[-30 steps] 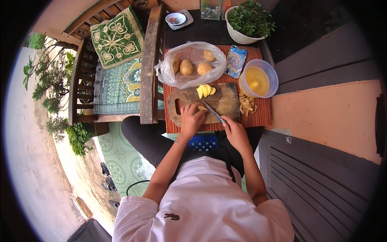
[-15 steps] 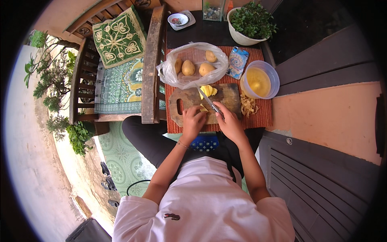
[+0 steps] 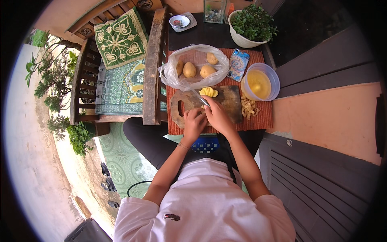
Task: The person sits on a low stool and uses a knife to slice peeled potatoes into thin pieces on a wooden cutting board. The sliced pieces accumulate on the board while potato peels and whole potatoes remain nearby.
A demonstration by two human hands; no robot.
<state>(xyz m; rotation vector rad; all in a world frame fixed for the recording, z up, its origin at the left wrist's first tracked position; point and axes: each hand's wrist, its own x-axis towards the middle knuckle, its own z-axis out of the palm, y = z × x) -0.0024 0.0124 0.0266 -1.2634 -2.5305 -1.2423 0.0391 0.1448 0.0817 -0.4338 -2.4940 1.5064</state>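
Note:
A wooden cutting board (image 3: pixel 230 105) lies in front of me, with a small pile of yellow potato slices (image 3: pixel 209 92) near its far edge. My right hand (image 3: pixel 219 115) is closed around the handle of a knife (image 3: pixel 205 102), whose blade points to the far left over the board. Close beside it, my left hand (image 3: pixel 194 122) is bent with its fingertips together on a small potato piece, mostly hidden by the fingers. Just beyond the board, a clear plastic bag (image 3: pixel 221 75) holds several unpeeled potatoes (image 3: pixel 189 69).
Right of the board sit a heap of peelings (image 3: pixel 249 108) and a clear tub (image 3: pixel 275 82) with a peeled potato in liquid. A patterned phone (image 3: pixel 238 64), a potted plant (image 3: pixel 250 26) and a small white bowl (image 3: pixel 179 21) stand farther back. A wooden bench (image 3: pixel 152 80) adjoins on the left.
My right hand has moved left and a little away from me with the knife, coming up against my left hand. The knife blade has swung leftward. My left hand has barely moved.

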